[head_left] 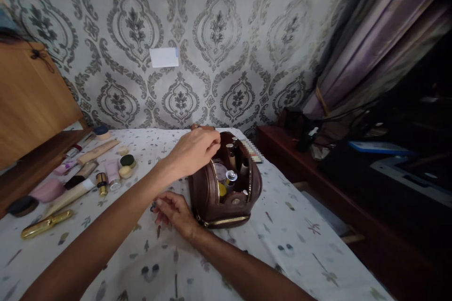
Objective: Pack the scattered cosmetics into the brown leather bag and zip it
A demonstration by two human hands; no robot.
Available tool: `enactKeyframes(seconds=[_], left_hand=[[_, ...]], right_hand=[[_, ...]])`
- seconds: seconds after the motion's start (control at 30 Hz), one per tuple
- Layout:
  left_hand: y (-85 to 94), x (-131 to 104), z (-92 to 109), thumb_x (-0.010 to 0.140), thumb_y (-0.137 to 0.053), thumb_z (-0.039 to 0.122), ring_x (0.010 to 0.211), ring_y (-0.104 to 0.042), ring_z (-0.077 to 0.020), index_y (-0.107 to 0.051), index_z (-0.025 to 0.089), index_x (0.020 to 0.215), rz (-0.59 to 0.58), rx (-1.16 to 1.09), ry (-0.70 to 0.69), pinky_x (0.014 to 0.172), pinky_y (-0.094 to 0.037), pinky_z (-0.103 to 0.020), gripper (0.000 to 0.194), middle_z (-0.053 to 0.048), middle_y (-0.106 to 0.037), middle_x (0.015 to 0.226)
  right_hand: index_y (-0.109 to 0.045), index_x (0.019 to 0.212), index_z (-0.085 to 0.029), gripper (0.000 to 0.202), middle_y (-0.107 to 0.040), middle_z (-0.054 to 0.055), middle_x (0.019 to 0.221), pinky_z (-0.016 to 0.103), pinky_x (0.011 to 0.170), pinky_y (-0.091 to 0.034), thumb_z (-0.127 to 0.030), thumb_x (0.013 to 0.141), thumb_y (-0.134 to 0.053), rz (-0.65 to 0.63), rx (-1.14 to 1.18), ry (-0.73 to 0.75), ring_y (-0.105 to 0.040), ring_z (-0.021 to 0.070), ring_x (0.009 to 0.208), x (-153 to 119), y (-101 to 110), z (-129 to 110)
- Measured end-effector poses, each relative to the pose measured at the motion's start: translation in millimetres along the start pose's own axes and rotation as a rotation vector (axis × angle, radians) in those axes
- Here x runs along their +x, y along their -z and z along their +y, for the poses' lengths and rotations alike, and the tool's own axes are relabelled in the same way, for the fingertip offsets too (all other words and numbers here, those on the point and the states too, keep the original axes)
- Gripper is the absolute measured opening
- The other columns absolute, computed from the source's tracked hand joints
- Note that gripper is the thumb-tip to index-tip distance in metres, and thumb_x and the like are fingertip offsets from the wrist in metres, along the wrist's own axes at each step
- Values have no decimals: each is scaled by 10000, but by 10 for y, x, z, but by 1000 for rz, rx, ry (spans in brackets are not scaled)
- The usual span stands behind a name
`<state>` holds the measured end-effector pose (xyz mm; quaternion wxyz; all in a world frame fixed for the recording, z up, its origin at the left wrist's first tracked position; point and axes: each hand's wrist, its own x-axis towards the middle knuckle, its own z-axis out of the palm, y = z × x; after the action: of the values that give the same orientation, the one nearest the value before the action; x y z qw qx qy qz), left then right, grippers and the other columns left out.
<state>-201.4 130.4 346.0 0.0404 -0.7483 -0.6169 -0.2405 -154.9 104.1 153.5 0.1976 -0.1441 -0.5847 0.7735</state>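
A brown leather makeup bag (pixel 201 197) stands unzipped on the bed cover, with several bottles, a silver-capped one (pixel 231 178) among them, upright inside. Reaching across from the left, my left hand (pixel 196 150) is closed at the bag's left rim; its fingertips are turned away, so what they grip does not show. My right hand (pixel 176 214) crosses under the left forearm, in front of the bag's left corner. Between its thumb and fingers is a small dark object (pixel 153 205), too small to name.
Loose cosmetics lie at the left: a gold tube (pixel 46 224), a pink tube (pixel 112 174), a small gold-and-black bottle (pixel 101 184) and a dark-lidded jar (pixel 127 161). A wooden board (pixel 31 99) rises behind them. Right of the bed is a dark red surface (pixel 282 150) with clutter.
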Motion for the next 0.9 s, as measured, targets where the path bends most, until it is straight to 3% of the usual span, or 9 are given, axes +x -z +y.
enactKeyframes(seconds=[0.17, 0.27, 0.43, 0.6, 0.8, 0.9], left_hand=[[-137, 168, -51, 956, -465, 157, 1130, -570, -222, -623, 185, 1110, -20, -7, -76, 964, -461, -357, 223, -68, -680, 1149], [-219, 400, 64, 962, -427, 159, 1158, -576, -247, -618, 186, 1107, -99, 73, -44, 949, -472, -375, 241, -86, -677, 1177], [-340, 682, 188, 936, -472, 178, 1073, -646, -273, -592, 178, 1075, -257, 105, 80, 861, -502, -366, 184, -129, -689, 1140], [-446, 720, 95, 888, -553, 152, 1027, -673, -244, -532, 187, 1153, -297, 25, 103, 830, -515, -316, 268, -99, -705, 1093], [-487, 748, 93, 900, -506, 110, 592, -692, -140, -549, 142, 1046, -402, -176, 202, 562, -531, -216, 155, -59, -724, 798], [-501, 759, 155, 889, -476, 57, 525, -672, -126, -550, 113, 1007, -450, -259, 250, 497, -523, -186, 151, -55, -704, 683]], right_hand=[[-588, 925, -153, 639, -613, -3, 762, 178, 445, -332, -751, 713, -666, -7, -10, 4, -558, 70, 513, -13, -2, 0], [-576, 901, -158, 656, -600, -12, 738, 183, 440, -336, -775, 696, -661, -4, -34, -5, -540, 69, 498, -12, -6, 0], [-550, 810, -165, 685, -574, -20, 651, 192, 448, -348, -836, 687, -604, -36, -85, 25, -488, 68, 476, -28, 1, -30], [-558, 821, -163, 723, -563, -23, 648, 192, 457, -361, -869, 667, -581, -46, -88, 49, -509, 77, 494, -37, 6, -46], [-546, 793, -167, 707, -549, -35, 613, 189, 437, -331, -862, 674, -584, -48, -84, 55, -457, 59, 454, -31, -3, -46], [-547, 770, -169, 700, -553, -30, 608, 193, 433, -324, -864, 686, -565, -50, -103, 43, -437, 58, 452, -39, -4, -59]])
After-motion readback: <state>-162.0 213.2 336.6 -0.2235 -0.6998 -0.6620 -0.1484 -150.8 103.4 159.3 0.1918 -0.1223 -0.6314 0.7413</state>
